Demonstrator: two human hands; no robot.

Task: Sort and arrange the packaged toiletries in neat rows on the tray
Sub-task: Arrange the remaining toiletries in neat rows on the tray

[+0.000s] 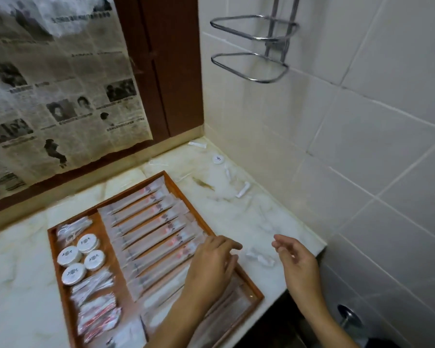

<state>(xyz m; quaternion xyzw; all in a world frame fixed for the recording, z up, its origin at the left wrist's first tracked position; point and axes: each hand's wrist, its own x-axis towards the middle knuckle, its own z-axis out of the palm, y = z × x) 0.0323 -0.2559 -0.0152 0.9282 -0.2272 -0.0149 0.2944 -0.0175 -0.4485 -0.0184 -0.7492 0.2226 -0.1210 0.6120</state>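
Resting by the left hand, long packets line the tray.

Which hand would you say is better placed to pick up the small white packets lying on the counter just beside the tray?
Probably the right hand: it hovers open over the counter, next to the small white packets. The left hand rests on the long sachets at the tray edge.

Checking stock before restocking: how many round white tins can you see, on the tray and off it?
Round white tins on the tray: 4, clustered near its left side
Round white tins off the tray: 1, on the counter near the wall corner
Total: 5
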